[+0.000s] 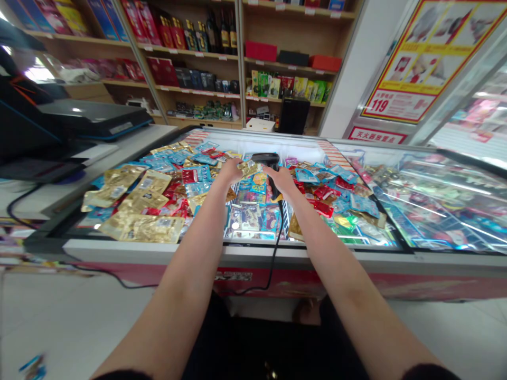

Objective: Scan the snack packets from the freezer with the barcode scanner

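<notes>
My left hand (pixel 229 172) pinches a small gold snack packet (pixel 248 169) by its left end, above the glass top of a chest freezer. My right hand (pixel 282 180) is wrapped around the handle of a black barcode scanner (pixel 265 157), whose head sits just behind the packet. The right thumb is close to the packet's right end; whether it touches, I cannot tell. From the scanner a black cable (pixel 273 264) hangs over the freezer's front edge. Gold packets (pixel 144 227) lie heaped with blue and red ones to the left. Another pile of blue and red packets (pixel 322 192) lies to the right.
At the left, a counter (pixel 130 148) carries a dark scale-like device (pixel 93 119). Wooden shelves (pixel 190 50) with bottles and boxes stand behind. The freezer's right section (pixel 435 195) has glass over packaged goods. A blue packet (pixel 34 367) lies on the floor at lower left.
</notes>
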{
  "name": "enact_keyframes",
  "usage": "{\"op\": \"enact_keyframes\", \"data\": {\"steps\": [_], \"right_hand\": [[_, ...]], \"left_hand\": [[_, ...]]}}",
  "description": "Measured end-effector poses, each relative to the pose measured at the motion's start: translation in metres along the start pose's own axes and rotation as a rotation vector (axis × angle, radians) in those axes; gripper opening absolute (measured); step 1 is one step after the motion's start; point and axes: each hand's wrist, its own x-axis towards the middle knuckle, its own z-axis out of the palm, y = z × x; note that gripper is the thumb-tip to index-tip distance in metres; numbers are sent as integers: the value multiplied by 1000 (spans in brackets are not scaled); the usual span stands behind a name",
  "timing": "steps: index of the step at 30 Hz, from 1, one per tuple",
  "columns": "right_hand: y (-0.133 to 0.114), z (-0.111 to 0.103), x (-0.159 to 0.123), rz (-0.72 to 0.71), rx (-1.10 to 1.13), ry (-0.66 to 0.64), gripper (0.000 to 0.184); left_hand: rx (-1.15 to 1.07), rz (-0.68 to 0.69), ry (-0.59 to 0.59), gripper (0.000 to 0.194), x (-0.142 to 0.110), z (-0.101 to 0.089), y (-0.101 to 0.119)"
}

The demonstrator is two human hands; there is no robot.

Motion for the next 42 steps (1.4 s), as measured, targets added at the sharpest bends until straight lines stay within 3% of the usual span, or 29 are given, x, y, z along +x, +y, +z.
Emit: {"op": "enact_keyframes", "data": {"steps": [5, 13, 22, 42], "right_hand": [[1, -2, 1, -5, 6, 0, 38], [-1, -4, 0, 13, 28, 23, 30], [-4, -5, -3, 35, -24, -5, 42], [-3, -5, -4, 18, -20, -35, 41]], "left_hand": [[-248, -123, 104, 26, 4, 3, -7], [-641, -182, 222, 17, 12, 10, -16], [-679, -221, 243, 15, 10, 11, -14], [-627, -238, 238, 13, 10, 7, -15]]}}
